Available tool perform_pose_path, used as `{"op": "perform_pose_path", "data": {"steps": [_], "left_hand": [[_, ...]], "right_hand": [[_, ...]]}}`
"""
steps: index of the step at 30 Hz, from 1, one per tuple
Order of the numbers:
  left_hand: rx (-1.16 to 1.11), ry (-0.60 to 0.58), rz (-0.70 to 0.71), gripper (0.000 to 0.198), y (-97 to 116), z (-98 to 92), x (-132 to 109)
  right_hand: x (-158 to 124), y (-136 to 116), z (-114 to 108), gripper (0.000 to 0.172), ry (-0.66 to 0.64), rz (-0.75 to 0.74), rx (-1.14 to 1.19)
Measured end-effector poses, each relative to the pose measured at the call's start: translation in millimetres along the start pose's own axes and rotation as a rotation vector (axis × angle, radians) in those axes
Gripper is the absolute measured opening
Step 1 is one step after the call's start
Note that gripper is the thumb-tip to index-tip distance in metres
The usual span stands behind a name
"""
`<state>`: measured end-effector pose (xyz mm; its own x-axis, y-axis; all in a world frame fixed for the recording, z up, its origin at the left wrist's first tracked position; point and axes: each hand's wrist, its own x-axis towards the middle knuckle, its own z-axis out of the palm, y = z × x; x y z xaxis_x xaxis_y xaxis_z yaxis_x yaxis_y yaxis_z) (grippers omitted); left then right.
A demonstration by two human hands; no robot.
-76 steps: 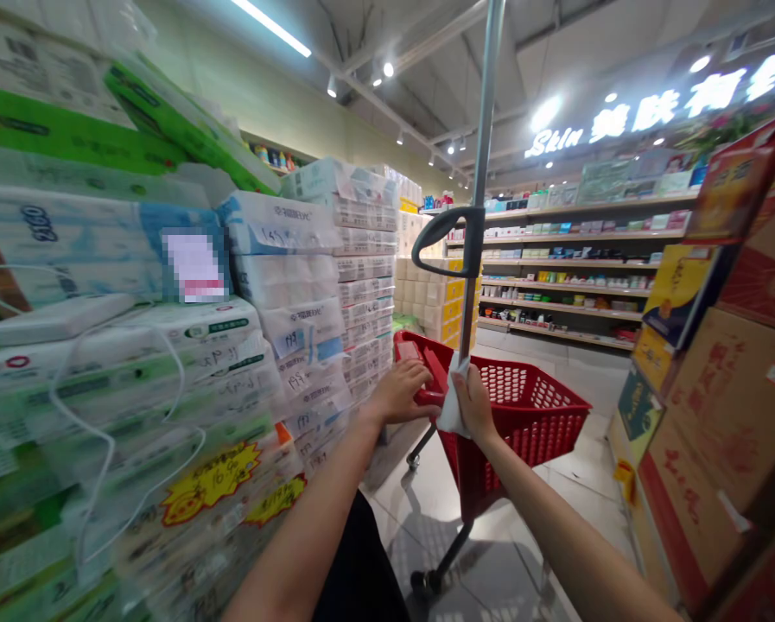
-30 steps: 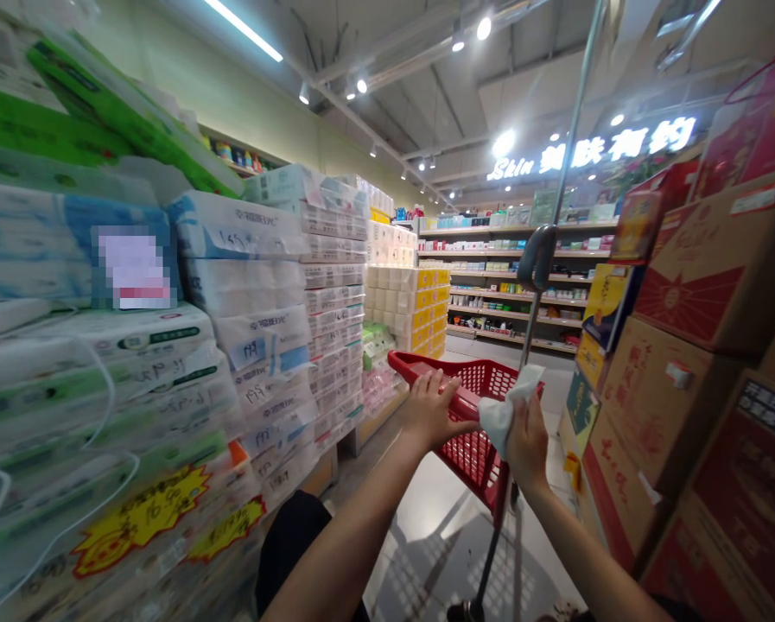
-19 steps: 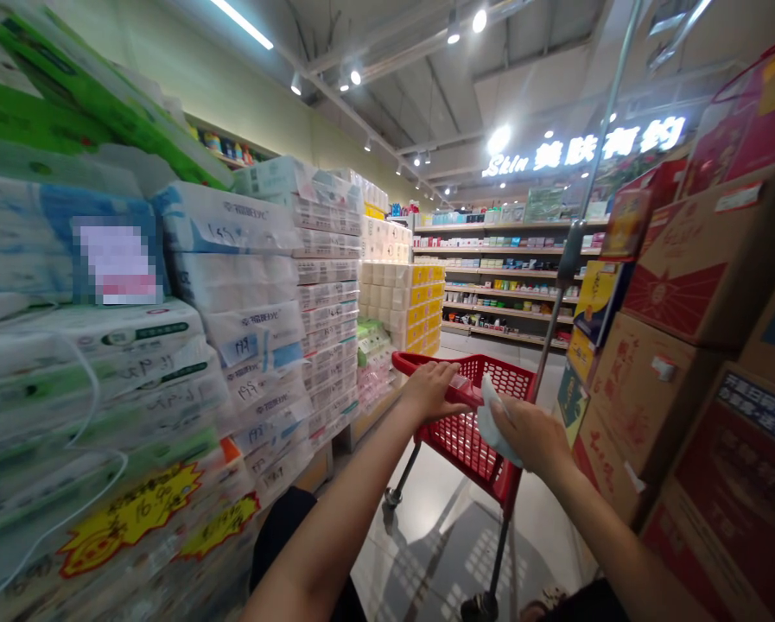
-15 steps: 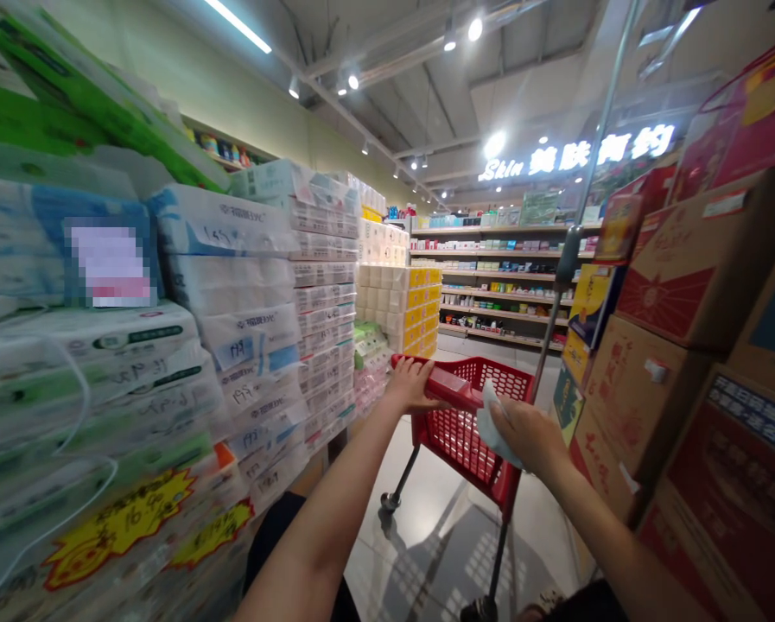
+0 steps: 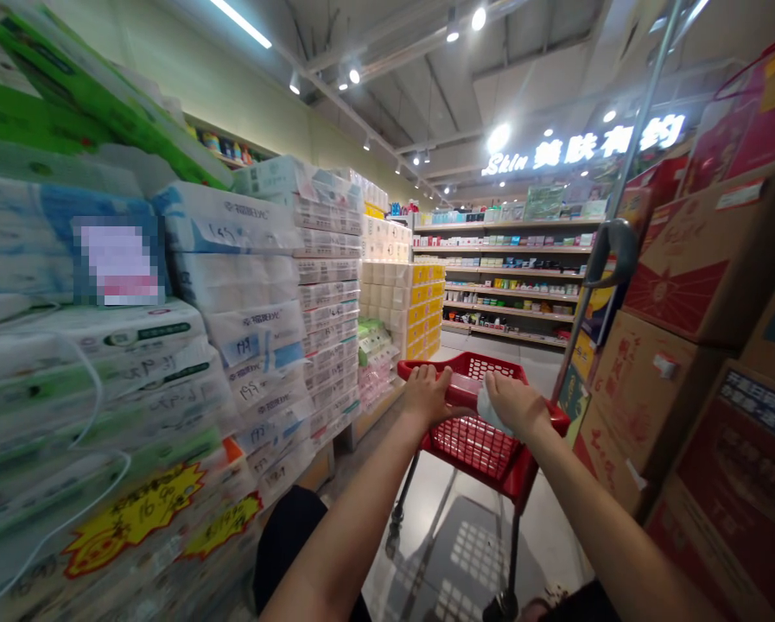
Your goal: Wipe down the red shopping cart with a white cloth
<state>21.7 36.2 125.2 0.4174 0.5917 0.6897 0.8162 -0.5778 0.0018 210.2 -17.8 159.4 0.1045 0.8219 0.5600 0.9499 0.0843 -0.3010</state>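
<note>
A red shopping cart (image 5: pixel 484 453) with a mesh basket stands in the aisle in front of me. My left hand (image 5: pixel 427 395) grips the near rim of the cart, fingers curled over it. My right hand (image 5: pixel 515 403) rests on the same rim just to the right and presses a white cloth (image 5: pixel 485 406) against the red plastic. A grey metal pole (image 5: pixel 611 233) with a looped handle rises from the cart's right side.
Stacked packs of tissue paper (image 5: pixel 244 302) with yellow price tags wall the left side. Brown and red cardboard boxes (image 5: pixel 698 328) line the right. Shelves of small products (image 5: pixel 510 276) stand at the far end under a lit sign. Grey tiled floor (image 5: pixel 452 536) runs between.
My right hand left the pole and brought the cloth down onto the cart's rim. The cart has rolled and turned ahead of me, and my left hand stayed on the rim.
</note>
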Motion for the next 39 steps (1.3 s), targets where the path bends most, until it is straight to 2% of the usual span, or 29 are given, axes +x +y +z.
{"op": "perform_pose_path", "data": {"steps": [3,6,9,11,13,15,16,17,19,22,24,27,31,33,36,39], "left_hand": [[0.012,0.006,0.010,0.091,2,-6.0,-3],[-0.015,-0.003,0.055,0.082,-4,-13.5,-8],[-0.045,-0.037,0.107,0.067,-9,-18.5,-11],[-0.039,-0.059,0.128,0.060,-7,-19.5,-13],[-0.014,-0.062,0.124,0.056,-2,-18.8,-14],[0.016,-0.048,0.102,0.051,3,-17.0,-13],[0.028,-0.041,0.092,0.049,5,-15.8,-12],[0.039,-0.038,0.083,0.045,7,-14.5,-11],[0.058,-0.040,0.075,0.033,7,-12.2,-10],[0.079,-0.041,0.078,0.024,1,-11.0,-10],[0.075,-0.033,0.088,0.026,-4,-12.2,-12],[0.055,-0.019,0.098,0.036,-10,-16.1,-17],[0.047,-0.005,0.092,0.046,-13,-21.0,-20],[0.050,-0.004,0.084,0.047,-12,-22.0,-20],[0.061,-0.005,0.052,0.047,-7,-21.4,-19],[0.068,-0.014,0.029,0.040,0,-18.7,-18]], "right_hand": [[-23,5,-8,0.047,-0.023,-0.007,-0.127],[-36,27,-21,0.051,-0.040,-0.021,-0.240],[-33,52,-32,0.055,-0.055,-0.016,-0.254],[-26,58,-32,0.058,-0.093,0.058,-0.238],[-18,49,-25,0.059,-0.121,0.145,-0.222],[-10,26,-10,0.056,-0.076,0.115,-0.185],[-6,11,0,0.053,-0.015,0.040,-0.154],[-3,-5,10,0.049,0.040,-0.098,-0.115],[1,-34,28,0.042,0.096,-0.319,-0.038],[2,-57,43,0.039,0.135,-0.430,0.059],[0,-55,42,0.040,0.121,-0.451,0.104],[-3,-28,28,0.042,0.073,-0.390,0.111],[-3,24,5,0.048,-0.027,-0.142,0.031],[-2,42,-3,0.052,-0.050,-0.076,-0.032],[-1,39,-1,0.054,-0.029,-0.044,-0.056],[0,2,16,0.049,0.056,-0.123,0.018]]}}
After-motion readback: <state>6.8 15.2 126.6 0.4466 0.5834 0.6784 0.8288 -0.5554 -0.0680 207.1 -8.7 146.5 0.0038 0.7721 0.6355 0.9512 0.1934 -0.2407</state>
